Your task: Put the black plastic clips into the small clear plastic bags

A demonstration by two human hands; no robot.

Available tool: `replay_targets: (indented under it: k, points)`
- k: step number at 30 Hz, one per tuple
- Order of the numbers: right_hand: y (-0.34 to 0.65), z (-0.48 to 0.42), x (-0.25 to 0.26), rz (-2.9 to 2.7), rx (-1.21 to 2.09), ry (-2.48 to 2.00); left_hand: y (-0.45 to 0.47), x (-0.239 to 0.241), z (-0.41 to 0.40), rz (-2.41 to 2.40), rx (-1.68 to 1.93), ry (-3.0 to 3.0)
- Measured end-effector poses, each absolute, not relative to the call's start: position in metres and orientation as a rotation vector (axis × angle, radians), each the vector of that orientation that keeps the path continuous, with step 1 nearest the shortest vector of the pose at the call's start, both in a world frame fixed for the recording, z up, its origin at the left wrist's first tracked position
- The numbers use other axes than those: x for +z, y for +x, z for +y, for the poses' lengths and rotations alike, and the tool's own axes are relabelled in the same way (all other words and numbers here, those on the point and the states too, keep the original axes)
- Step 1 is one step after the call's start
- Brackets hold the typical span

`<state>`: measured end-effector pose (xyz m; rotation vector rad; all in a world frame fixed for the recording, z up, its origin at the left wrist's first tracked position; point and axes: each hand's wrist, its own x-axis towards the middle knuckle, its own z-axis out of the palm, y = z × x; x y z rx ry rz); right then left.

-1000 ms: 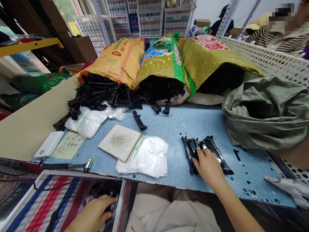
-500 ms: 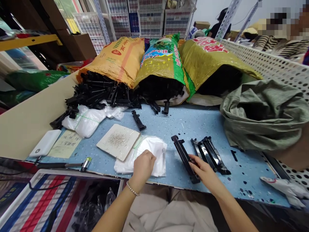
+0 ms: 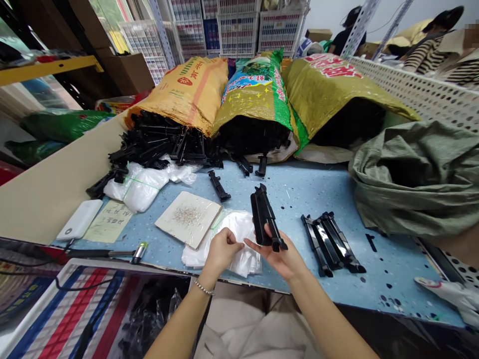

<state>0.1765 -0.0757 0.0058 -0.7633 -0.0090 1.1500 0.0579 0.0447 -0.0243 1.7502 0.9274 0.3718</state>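
Observation:
My right hand (image 3: 281,255) holds a long black plastic part (image 3: 264,217) lifted off the blue table (image 3: 295,192), its far end pointing away from me. My left hand (image 3: 221,249) is closed in a pinch on the edge of a stack of clear plastic bags (image 3: 235,225) near the table's front edge. A small group of the same black parts (image 3: 330,243) lies on the table to the right of my right hand.
Three woven sacks (image 3: 258,89) spilling black parts lie at the back, with a loose pile (image 3: 149,144) at the left. A tile with small screws (image 3: 189,218), a white power bank (image 3: 79,226), a paper note, a screwdriver (image 3: 108,253) and a grey-green sack (image 3: 415,174) are around. People sit far right.
My right hand has lifted one black part off the table and brought it left toward the bags. My left hand came up from the bin below and now pinches the bag stack.

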Motion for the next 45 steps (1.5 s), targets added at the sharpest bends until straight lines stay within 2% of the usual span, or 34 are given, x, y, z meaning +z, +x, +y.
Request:
replay_targets:
  k: [6, 10, 16, 18, 23, 25, 30, 35, 37, 42, 45]
  points:
    - [0.177, -0.067, -0.006, -0.033, 1.171, -0.805, 0.056, -0.025, 0.040, 0.875, 0.415, 1.749]
    - [0.179, -0.062, -0.018, -0.071, 1.144, -0.916, 0.033, -0.005, 0.046, 0.791, 0.473, 1.787]
    - [0.175, -0.073, -0.012, -0.076, 1.103, -0.931, 0.007, 0.021, 0.051, 0.731, 0.439, 2.591]
    - [0.170, -0.090, -0.008, -0.037, 1.202, -0.862, 0.009, 0.016, 0.054, 0.690, 0.425, 2.601]
    - [0.148, -0.132, -0.023, 0.141, 1.826, -0.421, 0.015, 0.008, 0.053, 0.693, 0.486, 2.368]
    - [0.143, -0.132, -0.033, 0.212, 1.924, -0.293, 0.012, 0.011, 0.043, 0.661, 0.535, 2.326]
    - [0.143, -0.115, -0.034, 0.348, 1.764, -0.097, -0.006, 0.012, 0.011, 0.436, 0.573, 2.357]
    - [0.135, -0.116, -0.029, 0.359, 1.656, -0.016, -0.012, -0.009, 0.011, 0.730, 0.679, 2.593]
    - [0.129, -0.117, -0.035, 0.338, 1.649, -0.070, -0.008, -0.012, 0.005, 0.620, 0.697, 2.635]
    - [0.131, -0.122, -0.039, 0.144, 1.539, -0.535, 0.000, -0.004, -0.018, 0.189, 0.635, 2.485]
    - [0.141, -0.131, -0.028, 0.176, 1.533, -0.379, -0.004, -0.003, -0.011, 0.320, 0.654, 2.446]
